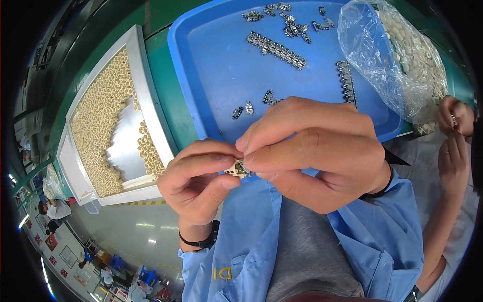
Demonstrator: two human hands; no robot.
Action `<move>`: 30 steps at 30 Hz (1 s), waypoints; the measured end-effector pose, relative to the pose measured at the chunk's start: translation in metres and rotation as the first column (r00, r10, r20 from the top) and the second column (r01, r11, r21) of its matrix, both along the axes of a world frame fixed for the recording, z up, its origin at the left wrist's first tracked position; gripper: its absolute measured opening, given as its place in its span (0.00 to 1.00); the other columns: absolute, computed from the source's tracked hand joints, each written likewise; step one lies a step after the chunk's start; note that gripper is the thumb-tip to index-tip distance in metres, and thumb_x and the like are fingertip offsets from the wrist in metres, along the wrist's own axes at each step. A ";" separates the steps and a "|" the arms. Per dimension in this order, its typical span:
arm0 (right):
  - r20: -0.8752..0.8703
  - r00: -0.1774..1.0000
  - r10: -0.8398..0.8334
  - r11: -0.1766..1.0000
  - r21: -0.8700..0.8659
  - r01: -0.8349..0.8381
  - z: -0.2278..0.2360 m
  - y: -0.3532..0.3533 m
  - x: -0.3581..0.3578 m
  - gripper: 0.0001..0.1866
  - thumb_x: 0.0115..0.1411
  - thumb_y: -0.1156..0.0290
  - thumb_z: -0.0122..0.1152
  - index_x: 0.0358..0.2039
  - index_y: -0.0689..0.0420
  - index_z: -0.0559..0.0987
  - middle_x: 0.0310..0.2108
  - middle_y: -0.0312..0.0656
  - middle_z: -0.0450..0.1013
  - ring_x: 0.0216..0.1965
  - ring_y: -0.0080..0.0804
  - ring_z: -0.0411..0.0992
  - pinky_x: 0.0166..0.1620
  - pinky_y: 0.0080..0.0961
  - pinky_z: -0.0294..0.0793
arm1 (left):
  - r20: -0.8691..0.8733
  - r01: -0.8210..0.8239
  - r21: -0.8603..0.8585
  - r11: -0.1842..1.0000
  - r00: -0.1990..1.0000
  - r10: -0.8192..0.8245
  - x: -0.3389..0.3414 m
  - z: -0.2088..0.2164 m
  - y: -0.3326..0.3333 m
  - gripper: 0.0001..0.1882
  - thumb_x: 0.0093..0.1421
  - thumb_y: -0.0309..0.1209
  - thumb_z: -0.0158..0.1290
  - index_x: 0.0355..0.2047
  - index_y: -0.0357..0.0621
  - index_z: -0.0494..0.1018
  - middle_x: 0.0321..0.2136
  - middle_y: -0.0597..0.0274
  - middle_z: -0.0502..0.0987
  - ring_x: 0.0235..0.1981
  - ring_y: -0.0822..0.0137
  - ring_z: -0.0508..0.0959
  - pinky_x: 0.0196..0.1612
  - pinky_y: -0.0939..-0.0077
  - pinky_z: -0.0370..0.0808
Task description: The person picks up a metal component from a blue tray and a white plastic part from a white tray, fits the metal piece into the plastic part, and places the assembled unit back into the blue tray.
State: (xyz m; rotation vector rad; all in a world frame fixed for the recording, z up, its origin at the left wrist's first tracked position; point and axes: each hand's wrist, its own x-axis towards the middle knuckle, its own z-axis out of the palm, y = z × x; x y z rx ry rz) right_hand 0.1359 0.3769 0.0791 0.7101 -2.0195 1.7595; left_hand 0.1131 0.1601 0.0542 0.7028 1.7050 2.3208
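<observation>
My left hand (196, 181) pinches a small cream plastic part (234, 170) between thumb and forefinger. From the other side, the fingertips of my right hand (317, 151) close on a small shiny metal piece (245, 170) that meets the cream part. Fingertips hide much of both pieces, so I cannot tell how far they are joined. Beyond my hands is a blue tray (216, 75). It holds rows of metal pieces (275, 50), a shorter row (347, 83) at the right, and several loose metal pieces (249, 107) just past my fingers.
A pale, metal-rimmed tray (143, 75) heaped with cream parts (100, 116) stands on the green bench at left. At the right, a clear plastic bag (375, 60) of cream parts overlaps the blue tray's edge. A co-worker's hands (455, 126) are at far right, holding something small.
</observation>
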 end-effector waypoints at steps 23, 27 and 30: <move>-0.105 0.983 -0.153 0.980 0.112 0.165 -0.015 -0.002 0.005 0.13 0.45 0.85 0.69 0.34 0.64 0.84 0.34 0.47 0.78 0.28 0.36 0.78 0.32 0.30 0.77 | -0.044 -0.030 -0.006 1.000 0.999 0.030 0.004 -0.016 0.010 0.15 0.56 0.21 0.67 0.45 0.34 0.82 0.41 0.41 0.82 0.38 0.56 0.82 0.39 0.70 0.80; -0.039 0.983 -0.179 0.979 0.090 0.182 -0.024 -0.009 0.008 0.17 0.49 0.81 0.68 0.42 0.62 0.84 0.39 0.45 0.77 0.32 0.38 0.78 0.33 0.31 0.75 | 0.035 -0.150 0.060 0.987 0.988 0.148 0.009 -0.028 0.008 0.16 0.58 0.21 0.65 0.48 0.35 0.81 0.45 0.39 0.80 0.40 0.56 0.82 0.39 0.70 0.81; 0.030 0.982 -0.186 0.972 0.149 0.180 -0.038 -0.009 0.014 0.21 0.52 0.79 0.65 0.49 0.59 0.82 0.44 0.43 0.75 0.37 0.40 0.77 0.36 0.33 0.73 | 0.157 -0.188 -0.069 0.980 0.968 0.197 0.010 -0.032 0.007 0.17 0.60 0.21 0.63 0.50 0.34 0.79 0.47 0.39 0.79 0.40 0.58 0.81 0.38 0.71 0.80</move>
